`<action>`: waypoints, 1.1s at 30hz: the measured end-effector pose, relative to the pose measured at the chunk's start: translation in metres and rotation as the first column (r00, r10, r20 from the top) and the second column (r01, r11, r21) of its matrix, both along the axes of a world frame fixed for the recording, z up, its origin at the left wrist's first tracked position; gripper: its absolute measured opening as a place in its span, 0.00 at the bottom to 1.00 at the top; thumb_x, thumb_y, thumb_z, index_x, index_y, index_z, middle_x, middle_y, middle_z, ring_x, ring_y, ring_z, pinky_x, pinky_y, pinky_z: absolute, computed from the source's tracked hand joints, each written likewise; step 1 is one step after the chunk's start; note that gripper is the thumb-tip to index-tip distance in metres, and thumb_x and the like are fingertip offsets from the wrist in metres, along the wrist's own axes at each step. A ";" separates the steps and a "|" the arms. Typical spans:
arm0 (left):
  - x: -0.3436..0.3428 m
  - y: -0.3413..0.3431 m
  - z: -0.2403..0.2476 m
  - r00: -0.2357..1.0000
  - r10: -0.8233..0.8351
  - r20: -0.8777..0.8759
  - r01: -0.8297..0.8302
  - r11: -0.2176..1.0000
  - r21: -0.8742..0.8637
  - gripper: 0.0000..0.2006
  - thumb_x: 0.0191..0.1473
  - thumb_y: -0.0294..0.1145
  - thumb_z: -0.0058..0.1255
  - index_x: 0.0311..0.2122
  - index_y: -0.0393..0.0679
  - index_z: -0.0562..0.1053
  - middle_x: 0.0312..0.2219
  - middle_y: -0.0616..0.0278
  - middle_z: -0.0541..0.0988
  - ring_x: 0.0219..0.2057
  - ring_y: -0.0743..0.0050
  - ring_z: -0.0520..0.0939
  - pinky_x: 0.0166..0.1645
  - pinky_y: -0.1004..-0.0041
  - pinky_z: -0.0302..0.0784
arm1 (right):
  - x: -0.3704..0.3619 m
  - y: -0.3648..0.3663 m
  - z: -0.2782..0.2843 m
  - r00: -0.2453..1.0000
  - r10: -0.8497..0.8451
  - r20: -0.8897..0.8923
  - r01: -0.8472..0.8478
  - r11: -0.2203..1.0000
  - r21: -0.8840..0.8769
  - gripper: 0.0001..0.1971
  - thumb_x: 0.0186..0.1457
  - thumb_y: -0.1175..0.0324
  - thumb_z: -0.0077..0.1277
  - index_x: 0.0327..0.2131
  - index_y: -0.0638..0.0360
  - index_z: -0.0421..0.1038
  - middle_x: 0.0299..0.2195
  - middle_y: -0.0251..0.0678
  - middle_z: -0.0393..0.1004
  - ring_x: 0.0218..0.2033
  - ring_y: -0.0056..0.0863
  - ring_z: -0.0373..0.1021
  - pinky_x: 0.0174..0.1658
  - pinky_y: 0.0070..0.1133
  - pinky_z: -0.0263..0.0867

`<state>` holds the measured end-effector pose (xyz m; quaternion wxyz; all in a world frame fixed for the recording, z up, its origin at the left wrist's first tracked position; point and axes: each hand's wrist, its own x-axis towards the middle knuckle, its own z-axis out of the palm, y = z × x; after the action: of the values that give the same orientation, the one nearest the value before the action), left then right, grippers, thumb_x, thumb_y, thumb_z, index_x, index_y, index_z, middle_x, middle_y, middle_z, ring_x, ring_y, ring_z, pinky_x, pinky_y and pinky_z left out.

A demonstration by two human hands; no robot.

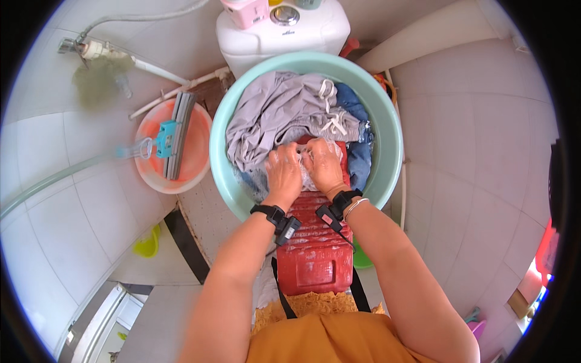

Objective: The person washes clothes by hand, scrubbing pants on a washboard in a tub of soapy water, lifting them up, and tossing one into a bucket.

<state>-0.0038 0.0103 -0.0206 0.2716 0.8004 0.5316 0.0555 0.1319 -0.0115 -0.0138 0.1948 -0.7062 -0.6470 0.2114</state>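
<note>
I judge the step in hand to be scrubbing a soapy pale cloth (pixel 307 181), bunched at the upper part of a red ribbed washboard (pixel 315 266) that reaches into a large teal basin (pixel 395 145). My left hand (pixel 284 172) lies on the cloth's left side, fingers bent and drawn together on it; my right hand (pixel 324 164) closes on its right side in like manner. The fingertips are partly hidden, so I cannot tell how hard either hand pinches. A further stroke, in my opinion, calls for an even grip and steady pressure along the wet ribs. Surroundings, left to right: a hose (pixel 60 176) crosses the tiled wall; a mop with a grey head (pixel 180 136) rests across an orange-and-white tub (pixel 148 172) just beside the basin. Inside the basin, a grey garment (pixel 272 112) with white drawstrings is heaped just beyond my hands, and I consider it the chief obstruction to a longer stroke. Behind the basin stands a white toilet tank (pixel 242 47) with a pink container (pixel 248 13) on top. Blue denim (pixel 358 163) lies in the basin to the right of my right hand. The black wrist device (pixel 330 216) on my right wrist hangs over the board, with a thin cable that I judge liable to catch.
</note>
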 end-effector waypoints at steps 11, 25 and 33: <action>0.001 -0.021 0.002 0.986 -0.128 0.103 0.120 0.989 0.085 0.11 0.51 0.34 0.50 0.39 0.42 0.69 0.42 0.52 0.68 0.44 0.48 0.68 0.49 0.50 0.62 | -0.003 -0.035 -0.010 0.984 -0.173 -0.045 0.175 0.982 0.065 0.11 0.44 0.63 0.53 0.34 0.54 0.72 0.33 0.42 0.69 0.42 0.45 0.65 0.42 0.41 0.56; -0.010 -0.063 -0.002 0.977 -0.172 0.128 0.140 0.964 0.225 0.17 0.53 0.39 0.45 0.47 0.46 0.68 0.49 0.51 0.67 0.48 0.45 0.66 0.52 0.45 0.58 | -0.019 -0.055 0.011 0.990 -0.102 -0.098 0.118 0.978 0.170 0.11 0.47 0.60 0.49 0.27 0.57 0.70 0.30 0.45 0.69 0.36 0.49 0.64 0.40 0.42 0.55; -0.005 -0.035 0.022 0.913 0.082 0.399 -0.065 0.996 -0.056 0.18 0.49 0.39 0.51 0.45 0.44 0.71 0.56 0.49 0.62 0.57 0.36 0.59 0.60 0.46 0.53 | -0.003 -0.033 0.025 0.939 -0.171 -0.297 0.214 0.970 0.116 0.07 0.52 0.67 0.47 0.30 0.60 0.71 0.35 0.43 0.71 0.40 0.45 0.66 0.44 0.37 0.58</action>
<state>-0.0093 -0.0249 0.0018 0.3889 0.7457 0.4954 0.2175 0.1290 -0.0442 0.0117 0.3571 -0.7121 -0.5538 0.2424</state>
